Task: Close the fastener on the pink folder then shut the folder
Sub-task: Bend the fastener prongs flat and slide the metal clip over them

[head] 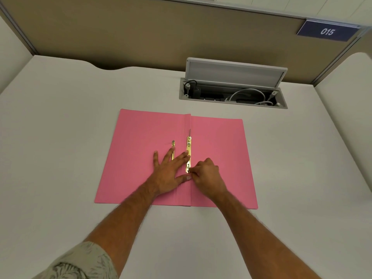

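The pink folder lies open and flat on the white desk. A gold metal fastener bar runs along the spine on the right flap, with a thin prong sticking up at its far end. A second gold strip lies on the left flap, partly under my fingers. My left hand rests flat with fingers spread across the left flap and spine, fingertips touching the fastener bar. My right hand is curled, its fingertips pinching the near end of the fastener bar.
An open cable box with a raised lid and white cables is sunk into the desk behind the folder. A tan partition wall with a blue sign "015" stands at the back. White desk surrounds the folder.
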Demonstrator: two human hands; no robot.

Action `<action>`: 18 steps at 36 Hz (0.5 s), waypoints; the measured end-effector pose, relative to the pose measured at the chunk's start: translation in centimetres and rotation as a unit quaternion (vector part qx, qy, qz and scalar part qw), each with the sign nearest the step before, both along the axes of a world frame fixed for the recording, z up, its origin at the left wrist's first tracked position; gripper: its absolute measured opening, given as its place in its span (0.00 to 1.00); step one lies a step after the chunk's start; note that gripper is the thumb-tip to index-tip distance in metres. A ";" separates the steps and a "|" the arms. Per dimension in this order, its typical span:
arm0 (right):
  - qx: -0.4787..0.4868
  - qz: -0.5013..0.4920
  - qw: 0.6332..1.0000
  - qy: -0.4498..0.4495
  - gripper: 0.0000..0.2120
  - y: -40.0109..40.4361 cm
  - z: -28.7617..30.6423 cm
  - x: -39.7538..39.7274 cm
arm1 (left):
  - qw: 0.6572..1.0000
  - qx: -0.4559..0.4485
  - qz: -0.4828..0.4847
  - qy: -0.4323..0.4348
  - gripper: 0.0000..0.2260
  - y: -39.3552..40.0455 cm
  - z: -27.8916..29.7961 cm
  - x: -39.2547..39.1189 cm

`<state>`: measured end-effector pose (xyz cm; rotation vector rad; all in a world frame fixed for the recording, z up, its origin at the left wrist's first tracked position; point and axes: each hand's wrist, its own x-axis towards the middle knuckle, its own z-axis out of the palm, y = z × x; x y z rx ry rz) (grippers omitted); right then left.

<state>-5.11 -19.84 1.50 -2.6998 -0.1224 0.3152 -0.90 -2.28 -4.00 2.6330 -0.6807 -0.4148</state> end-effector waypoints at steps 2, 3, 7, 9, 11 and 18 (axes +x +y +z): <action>0.024 -0.032 0.999 0.023 0.14 0.4 0.4 0.2 | 1.000 -0.003 0.000 0.001 0.35 0.0 0.0 0.0; 0.043 -0.051 0.997 0.036 0.13 0.5 0.6 0.4 | 1.000 -0.004 0.001 0.002 0.35 0.0 0.0 0.0; 0.103 -0.112 0.985 0.082 0.13 1.0 1.2 0.9 | 1.000 -0.012 0.004 0.007 0.38 0.0 0.1 -0.1; 0.115 -0.126 0.981 0.093 0.13 1.0 1.4 1.2 | 1.000 -0.019 0.003 0.009 0.40 0.0 0.1 -0.1; 0.108 -0.125 0.982 0.093 0.13 1.2 1.5 1.4 | 1.000 -0.020 0.002 0.011 0.41 0.0 0.1 -0.1; 0.098 -0.128 0.984 0.074 0.12 1.8 1.3 0.9 | 1.000 -0.019 0.000 0.001 0.40 0.1 -0.2 0.0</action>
